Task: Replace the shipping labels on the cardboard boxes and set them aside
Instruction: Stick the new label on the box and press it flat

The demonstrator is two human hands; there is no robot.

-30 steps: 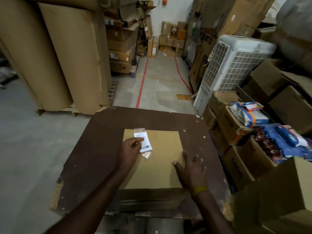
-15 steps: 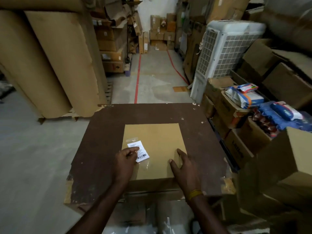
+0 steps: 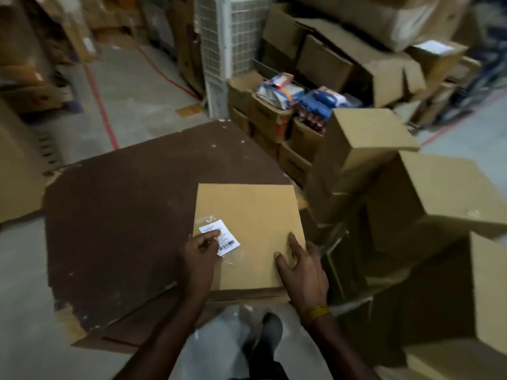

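A flat brown cardboard box [image 3: 255, 215] lies at the near right corner of a dark brown board table [image 3: 123, 215]. A white shipping label [image 3: 226, 238] with a barcode, under clear tape, sits near the box's left edge. My left hand [image 3: 199, 259] presses its fingertips on the label's left part and partly covers it. My right hand [image 3: 301, 270] lies flat with fingers spread on the box's near right corner. Neither hand grips anything.
A pile of plain cardboard boxes [image 3: 411, 204] stands close on the right. Behind it are open cartons with blue and white packets [image 3: 301, 97] and a white air cooler [image 3: 233, 45]. Large cardboard rolls stand at the left. Red floor lines [image 3: 101, 105] mark an aisle.
The camera has swung right and down, bringing the box pile on the right into view. The box now sits nearer the table's right corner. Both hands stay on it, left fingers on the label.
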